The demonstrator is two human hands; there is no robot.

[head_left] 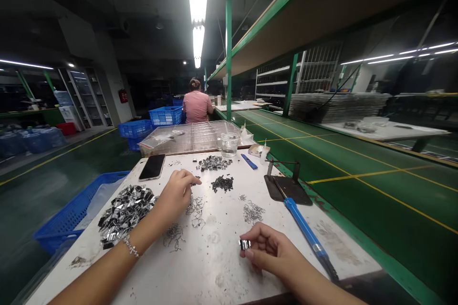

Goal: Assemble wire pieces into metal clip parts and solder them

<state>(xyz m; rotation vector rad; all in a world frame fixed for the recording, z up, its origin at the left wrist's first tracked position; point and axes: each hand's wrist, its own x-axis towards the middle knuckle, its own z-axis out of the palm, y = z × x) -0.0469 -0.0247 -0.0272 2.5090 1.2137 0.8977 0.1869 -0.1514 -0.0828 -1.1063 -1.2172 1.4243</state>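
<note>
My right hand (266, 252), low on the right side of the table, pinches a small black and shiny silver part (245, 244) between thumb and fingertips. My left hand (178, 191) hangs over the middle of the table, its index finger stretched out and the thumb apart. Small dark pieces show just by its fingertips; I see nothing held. To its right lies a pile of small black pieces (222, 183). Behind that is a group of black and silver parts (214, 163). A big heap of similar shiny parts (125, 212) lies left of my left forearm.
Thin bent metal pieces (253, 212) lie in small piles. A blue soldering iron (306, 228) rests on its stand (288, 188) at right. A phone (152, 167), a blue tool (249, 161), and a clear cup (229, 145) sit farther back. Someone in pink (197, 105) sits beyond.
</note>
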